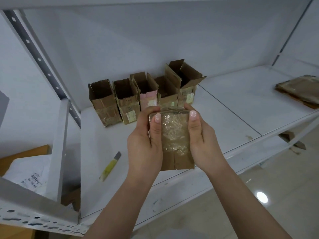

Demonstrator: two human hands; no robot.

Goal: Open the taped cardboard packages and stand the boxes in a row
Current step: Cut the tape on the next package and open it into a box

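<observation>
You held the taped package (pixel 174 140) above the shelf (pixel 224 107), long axis running away from you, taped face up. Your left hand (pixel 145 145) and right hand (pixel 203 142) clamped its sides, thumbs on top. Five opened boxes (pixel 143 95) stood in a row behind; a utility knife (pixel 110 166) lay left.

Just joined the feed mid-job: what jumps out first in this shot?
Front and centre, both hands, left hand and right hand, grip a taped cardboard package above the white shelf. Behind it five opened boxes stand in a row. A yellow utility knife lies left of the hands; flattened packages sit far right.
</observation>
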